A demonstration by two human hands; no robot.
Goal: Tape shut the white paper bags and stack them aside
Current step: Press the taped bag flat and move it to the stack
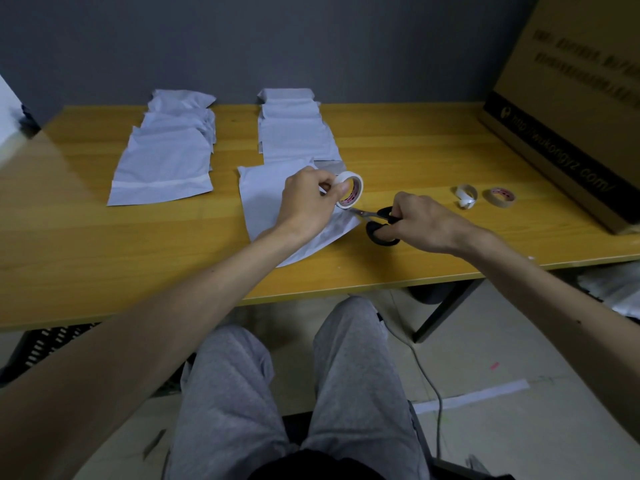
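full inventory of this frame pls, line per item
table: 1, yellow wood, foreground
left bag pile: several, white, far left
back bag pile: several, white, far centre
single bag: 1, white, near centre
tape roll: 1, white, above single bag
scissors: 1, black handles, blades at tape roll
tape loop: 1, white, right of scissors
thin roll: 1, brown, beside tape loop
cardboard box: 1, brown, right end
left hand: 1, bare, holds tape roll
right hand: 1, bare, grips scissors
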